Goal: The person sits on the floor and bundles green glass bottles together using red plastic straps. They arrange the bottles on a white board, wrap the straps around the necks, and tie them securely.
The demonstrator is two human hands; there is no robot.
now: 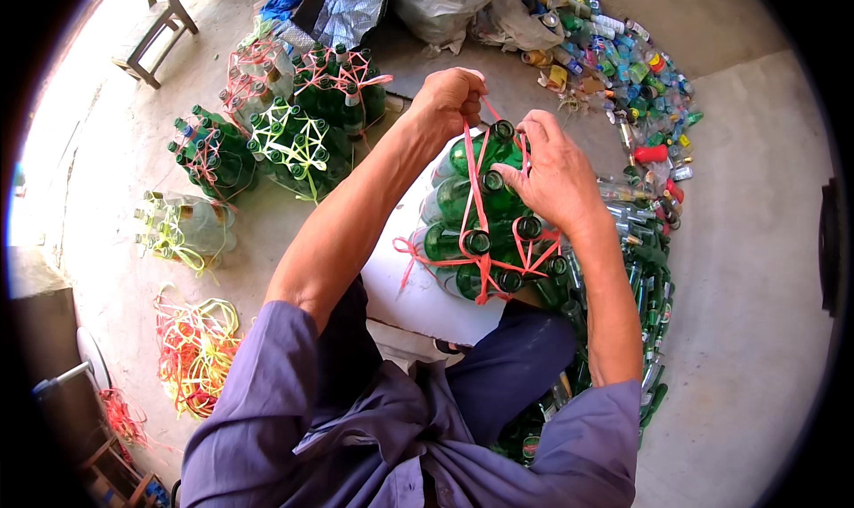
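Several green glass bottles (454,201) stand close together on a white board (393,288) before me. Pink plastic twine (475,194) loops around their necks and crosses between them, with a bow hanging at the left side. My left hand (448,101) is closed in a fist on a length of this twine, above the far bottles. Beside the far right necks, my right hand (559,171) has a strand running between its curved fingers and thumb. The thumb lies by one bottle mouth. Part of the bundle's right side is hidden behind this hand.
Twine-bound bundles of green bottles (300,148) and clear bottles (200,221) stand on the floor at left. A heap of loose twine (197,354) lies nearer. Loose bottles and cans (634,74) line the right side. Large sacks (447,4) and a wooden chair (157,31) are farther back.
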